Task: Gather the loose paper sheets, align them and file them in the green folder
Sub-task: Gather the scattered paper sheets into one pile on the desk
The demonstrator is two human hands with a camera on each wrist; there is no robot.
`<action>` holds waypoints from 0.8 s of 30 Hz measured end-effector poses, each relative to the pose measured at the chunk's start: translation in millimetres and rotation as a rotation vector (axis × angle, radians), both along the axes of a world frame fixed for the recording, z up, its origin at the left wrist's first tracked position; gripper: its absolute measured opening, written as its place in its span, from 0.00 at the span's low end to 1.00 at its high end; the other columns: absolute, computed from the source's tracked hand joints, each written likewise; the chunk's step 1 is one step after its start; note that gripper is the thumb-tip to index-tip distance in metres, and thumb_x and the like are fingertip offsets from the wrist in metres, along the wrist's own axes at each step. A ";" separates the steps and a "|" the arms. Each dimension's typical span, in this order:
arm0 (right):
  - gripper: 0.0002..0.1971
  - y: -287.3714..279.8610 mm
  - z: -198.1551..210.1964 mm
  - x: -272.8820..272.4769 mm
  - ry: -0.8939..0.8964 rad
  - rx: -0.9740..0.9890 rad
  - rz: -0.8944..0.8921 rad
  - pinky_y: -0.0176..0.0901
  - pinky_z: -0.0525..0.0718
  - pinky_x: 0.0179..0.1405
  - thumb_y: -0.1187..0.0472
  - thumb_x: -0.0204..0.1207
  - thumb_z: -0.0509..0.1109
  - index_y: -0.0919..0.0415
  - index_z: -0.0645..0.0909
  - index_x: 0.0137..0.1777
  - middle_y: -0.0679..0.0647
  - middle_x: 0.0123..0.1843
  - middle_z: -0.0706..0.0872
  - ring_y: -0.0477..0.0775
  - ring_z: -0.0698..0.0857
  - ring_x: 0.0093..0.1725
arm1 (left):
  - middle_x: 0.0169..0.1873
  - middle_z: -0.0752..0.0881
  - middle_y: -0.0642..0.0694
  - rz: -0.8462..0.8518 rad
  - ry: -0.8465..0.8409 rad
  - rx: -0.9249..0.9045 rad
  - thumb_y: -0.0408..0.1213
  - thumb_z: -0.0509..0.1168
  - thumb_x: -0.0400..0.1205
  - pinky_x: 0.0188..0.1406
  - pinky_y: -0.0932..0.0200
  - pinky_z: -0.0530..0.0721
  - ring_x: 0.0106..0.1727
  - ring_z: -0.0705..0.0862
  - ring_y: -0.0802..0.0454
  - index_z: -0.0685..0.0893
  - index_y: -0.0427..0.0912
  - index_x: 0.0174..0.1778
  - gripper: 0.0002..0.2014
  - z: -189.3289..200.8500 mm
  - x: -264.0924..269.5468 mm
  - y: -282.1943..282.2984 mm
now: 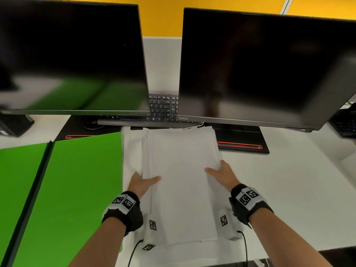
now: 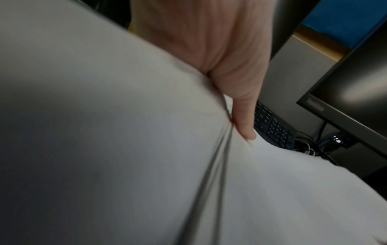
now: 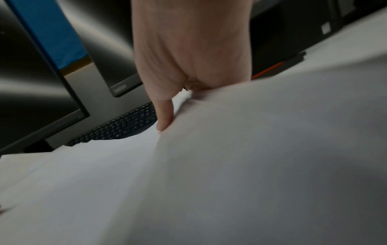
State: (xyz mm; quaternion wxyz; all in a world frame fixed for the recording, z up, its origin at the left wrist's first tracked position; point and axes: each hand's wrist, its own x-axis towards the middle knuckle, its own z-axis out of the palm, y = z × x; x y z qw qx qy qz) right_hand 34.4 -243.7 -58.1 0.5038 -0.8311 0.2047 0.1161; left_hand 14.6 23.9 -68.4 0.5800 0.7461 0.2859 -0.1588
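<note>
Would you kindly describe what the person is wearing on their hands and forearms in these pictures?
Both forearms are bare, with no sleeves. Each wrist carries a black strap: the left hand and right hand are ungloved beyond it. On top of each strap sit white blocks printed with black-and-white square markers. A white camera unit with similar markers hangs under each wrist, and a thin black cable trails from each towards the person.

This is looking like an office workstation. Two dark monitors (image 1: 73, 54) (image 1: 265, 66) are filling the upper half of the frame, standing side by side on black bases with red trim. A black keyboard (image 1: 163, 108) is showing in the gap between them at centre. A white surface (image 1: 289, 180) is spreading across the lower right, and a yellow partition wall (image 1: 161, 16) is rising behind along the top edge.
</note>
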 end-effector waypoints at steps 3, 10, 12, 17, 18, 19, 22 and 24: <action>0.22 -2.4 4.5 -11.2 -0.003 0.109 0.014 0.46 0.84 0.48 0.66 0.70 0.76 0.69 0.77 0.64 0.61 0.58 0.85 0.61 0.84 0.55 | 0.77 0.67 0.36 0.010 0.000 -0.036 0.34 0.78 0.68 0.76 0.49 0.67 0.77 0.68 0.41 0.57 0.30 0.78 0.48 -1.6 -6.1 5.6; 0.17 -14.6 5.8 -44.5 0.089 0.235 0.020 0.52 0.85 0.51 0.69 0.69 0.77 0.70 0.82 0.58 0.65 0.54 0.87 0.64 0.86 0.52 | 0.70 0.75 0.36 0.065 -0.116 0.024 0.32 0.79 0.66 0.73 0.43 0.73 0.69 0.76 0.38 0.61 0.32 0.76 0.46 -2.2 -31.4 15.3; 0.19 -18.2 8.4 -51.7 0.081 0.252 0.032 0.54 0.84 0.53 0.68 0.70 0.76 0.70 0.81 0.60 0.65 0.55 0.87 0.64 0.86 0.53 | 0.71 0.73 0.36 -0.007 -0.143 0.039 0.33 0.74 0.73 0.73 0.46 0.73 0.70 0.75 0.39 0.54 0.34 0.79 0.44 3.9 -32.5 10.6; 0.19 -26.7 8.4 -64.0 0.074 0.210 -0.011 0.54 0.84 0.55 0.69 0.68 0.78 0.73 0.82 0.59 0.66 0.54 0.87 0.64 0.86 0.52 | 0.72 0.75 0.40 -0.026 -0.066 -0.158 0.42 0.73 0.74 0.74 0.47 0.71 0.70 0.76 0.42 0.68 0.33 0.74 0.36 12.2 -42.7 14.2; 0.20 -21.6 8.9 -66.1 0.069 0.212 -0.017 0.53 0.84 0.53 0.69 0.66 0.79 0.72 0.82 0.58 0.65 0.54 0.87 0.63 0.86 0.52 | 0.70 0.77 0.41 -0.072 -0.075 -0.159 0.43 0.77 0.69 0.72 0.48 0.73 0.68 0.78 0.43 0.70 0.32 0.72 0.39 9.2 -47.9 11.6; 0.19 -15.6 8.8 -68.2 0.058 0.220 -0.012 0.51 0.84 0.51 0.70 0.66 0.79 0.72 0.82 0.57 0.65 0.52 0.87 0.62 0.86 0.51 | 0.71 0.75 0.40 -0.104 -0.073 -0.129 0.42 0.80 0.65 0.74 0.48 0.72 0.70 0.76 0.43 0.69 0.31 0.73 0.44 5.5 -52.7 7.8; 0.16 -0.2 10.2 -78.9 0.037 0.268 0.004 0.45 0.84 0.41 0.71 0.67 0.78 0.68 0.82 0.55 0.62 0.49 0.86 0.59 0.85 0.46 | 0.75 0.70 0.39 -0.123 -0.116 -0.055 0.31 0.78 0.69 0.76 0.50 0.68 0.75 0.71 0.42 0.62 0.30 0.77 0.43 6.3 -60.0 4.5; 0.18 0.1 10.3 -86.2 0.036 0.334 -0.022 0.46 0.85 0.43 0.69 0.66 0.79 0.69 0.83 0.56 0.63 0.51 0.88 0.61 0.87 0.48 | 0.65 0.78 0.41 -0.135 -0.145 -0.094 0.27 0.75 0.70 0.68 0.54 0.74 0.67 0.77 0.46 0.71 0.31 0.69 0.32 13.3 -63.9 12.0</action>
